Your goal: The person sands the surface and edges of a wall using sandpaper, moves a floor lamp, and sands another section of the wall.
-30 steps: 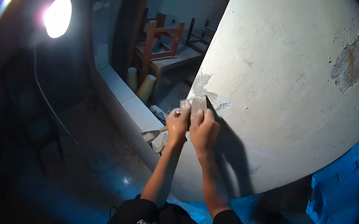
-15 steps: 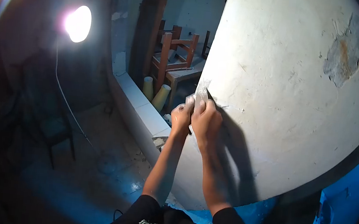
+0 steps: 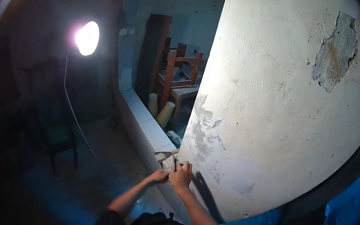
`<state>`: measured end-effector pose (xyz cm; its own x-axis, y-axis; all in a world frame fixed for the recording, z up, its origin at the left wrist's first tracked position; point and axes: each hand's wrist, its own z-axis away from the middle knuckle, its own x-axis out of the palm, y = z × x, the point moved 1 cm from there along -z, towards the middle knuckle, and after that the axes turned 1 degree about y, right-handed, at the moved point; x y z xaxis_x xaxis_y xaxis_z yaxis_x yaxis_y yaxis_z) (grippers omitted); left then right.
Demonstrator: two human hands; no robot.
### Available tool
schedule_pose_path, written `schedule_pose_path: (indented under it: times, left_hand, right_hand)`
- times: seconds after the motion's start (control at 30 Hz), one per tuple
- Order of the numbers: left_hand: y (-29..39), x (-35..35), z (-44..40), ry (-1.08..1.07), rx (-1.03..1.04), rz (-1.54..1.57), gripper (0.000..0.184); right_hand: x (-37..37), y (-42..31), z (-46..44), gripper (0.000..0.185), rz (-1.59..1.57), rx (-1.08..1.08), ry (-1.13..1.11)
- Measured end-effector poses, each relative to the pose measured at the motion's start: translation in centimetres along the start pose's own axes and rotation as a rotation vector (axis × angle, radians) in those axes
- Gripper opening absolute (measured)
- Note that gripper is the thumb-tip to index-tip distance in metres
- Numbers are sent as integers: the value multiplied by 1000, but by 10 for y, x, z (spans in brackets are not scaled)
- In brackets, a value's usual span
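Observation:
My right hand (image 3: 181, 175) is closed around a thin, flat-bladed tool that looks like a putty knife (image 3: 174, 162), just off the lower left edge of the pale wall (image 3: 251, 102). Close beside it, my left hand (image 3: 159, 176) is closed too, at a pale flat piece (image 3: 166, 167) by the blade; most of what it grips is hidden. Above the hands, a patch of grey smeared filler (image 3: 203, 119) marks the wall's edge.
A white tiled ledge (image 3: 149, 129) runs along the opening on the left. Beyond it stand wooden stools (image 3: 180, 71) on a table and two yellowish cones (image 3: 165, 114). A bright lamp (image 3: 87, 38) shines at left. Broken plaster (image 3: 337, 54) shows at upper right.
Both hands have come down and slightly left, away from the wall's edge. Grey filler where they were is now uncovered. The view has shifted a little.

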<state>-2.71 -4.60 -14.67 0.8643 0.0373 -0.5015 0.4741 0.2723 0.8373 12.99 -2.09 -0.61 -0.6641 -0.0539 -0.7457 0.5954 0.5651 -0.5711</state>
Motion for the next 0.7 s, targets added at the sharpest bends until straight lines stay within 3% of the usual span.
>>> schedule_pose_path:
  times: [0.03,0.07,0.1,0.13,0.23,0.3,0.33,0.4,0.43,0.5,0.53,0.6,0.67,0.7]
  left_hand:
    - [-9,-11,27,-123,-45,-224,44]
    - [-123,-6,17,72,325,-1073,49]
    - [-146,-45,53,-38,-335,-957,56]
    - [-157,-87,76,-74,-762,-854,72]
    - [-237,-134,106,73,-741,-693,75]
    - [-257,-146,100,211,-708,-514,77]
    - [-267,-140,96,270,-693,-418,79]
    - [-277,-141,92,403,-669,-235,82]
    - [-220,-122,91,667,-587,-99,81]
    - [-116,-98,81,862,-281,193,64]
    - [-72,-84,77,922,-218,182,57]
    - [20,-63,76,831,-84,223,50]
    - [58,-31,49,922,297,-139,55]
    - [95,-28,50,786,367,-81,59]
  right_hand:
    - [-1,3,10,36,127,-195,28]
    - [-2,8,21,42,256,-388,57]
    - [1,21,39,52,284,-479,-41]
    - [-2,38,57,52,288,-476,-46]
    - [-13,56,75,42,104,-455,-61]
    - [-33,52,75,25,-148,-180,-26]
    - [-42,47,72,25,-140,-178,-35]
    - [-62,20,42,19,-211,-244,240]
    - [-77,1,31,20,-325,-190,257]
    - [-105,-30,0,24,-401,-176,335]
    - [-114,-39,-15,25,-361,-220,395]
    - [-121,-48,-52,24,-267,-230,547]
    - [-138,-72,-75,23,-306,-221,573]
    - [-137,-74,-83,25,-284,-298,661]
